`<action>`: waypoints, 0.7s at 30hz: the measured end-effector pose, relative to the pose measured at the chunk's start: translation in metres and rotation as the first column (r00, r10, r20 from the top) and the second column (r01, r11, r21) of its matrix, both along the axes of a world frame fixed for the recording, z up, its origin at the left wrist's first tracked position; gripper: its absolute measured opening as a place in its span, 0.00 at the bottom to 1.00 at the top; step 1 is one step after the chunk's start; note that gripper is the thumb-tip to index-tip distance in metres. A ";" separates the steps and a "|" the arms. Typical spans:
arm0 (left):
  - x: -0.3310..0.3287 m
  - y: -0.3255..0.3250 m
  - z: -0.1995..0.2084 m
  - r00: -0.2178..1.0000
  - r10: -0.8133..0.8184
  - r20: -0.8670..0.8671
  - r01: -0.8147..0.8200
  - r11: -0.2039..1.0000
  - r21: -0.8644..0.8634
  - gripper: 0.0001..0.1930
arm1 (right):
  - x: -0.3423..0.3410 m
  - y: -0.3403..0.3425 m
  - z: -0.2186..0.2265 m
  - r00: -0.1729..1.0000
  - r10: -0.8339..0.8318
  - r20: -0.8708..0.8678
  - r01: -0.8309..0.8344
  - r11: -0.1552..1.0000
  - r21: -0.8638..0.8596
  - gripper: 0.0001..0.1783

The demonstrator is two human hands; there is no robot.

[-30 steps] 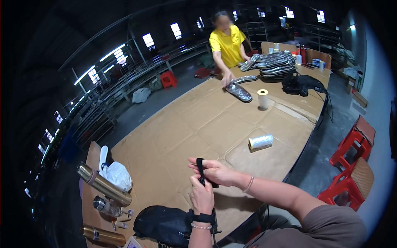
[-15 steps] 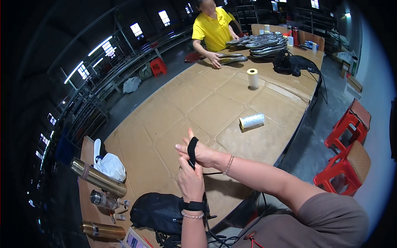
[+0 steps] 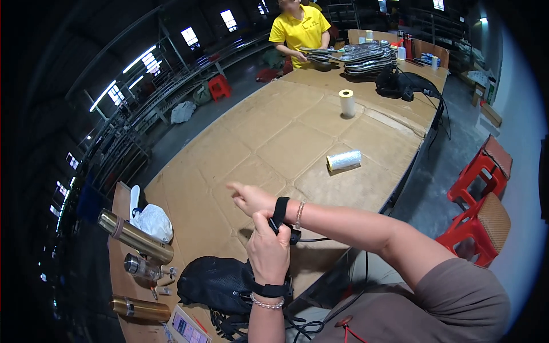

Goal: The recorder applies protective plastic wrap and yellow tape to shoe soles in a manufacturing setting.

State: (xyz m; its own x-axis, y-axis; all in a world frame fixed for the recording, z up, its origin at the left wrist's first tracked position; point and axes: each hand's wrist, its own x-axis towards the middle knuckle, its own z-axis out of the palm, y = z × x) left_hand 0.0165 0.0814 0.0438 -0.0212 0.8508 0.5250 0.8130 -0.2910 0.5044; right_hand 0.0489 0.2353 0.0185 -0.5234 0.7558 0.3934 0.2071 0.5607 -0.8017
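Head view: black strap (image 3: 280, 210) around R wrist, L grip (image 3: 268, 251) clamped on it.
Strap sits just beside bead bracelet (image 3: 300, 214). R grip (image 3: 251, 199) apart, fingers partly extended, slightly blurred, above tabletop (image 3: 229, 166). Blk bag (image 3: 211, 283) lies nr L grip. Foil roll (image 3: 345, 160) on its side; white roll (image 3: 347, 106) upright, farther off. Co-worker (image 3: 300, 30) in yellow top at far end, nr stack of silvery pieces (image 3: 367, 60).
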 end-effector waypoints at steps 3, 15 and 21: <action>0.002 0.000 -0.004 0.998 -0.035 0.050 0.036 0.999 -0.022 0.12 | 0.016 -0.003 -0.002 0.983 0.043 0.176 -0.048 0.999 0.025 0.18; -0.019 -0.005 0.003 0.916 -0.371 0.149 0.364 0.928 0.072 0.15 | 0.044 -0.009 0.001 0.970 -0.050 0.238 -0.006 0.973 0.229 0.10; -0.014 -0.009 0.006 0.891 -0.435 -0.130 0.454 0.860 0.234 0.15 | 0.046 -0.021 -0.004 0.914 -0.158 0.372 0.028 0.943 0.331 0.07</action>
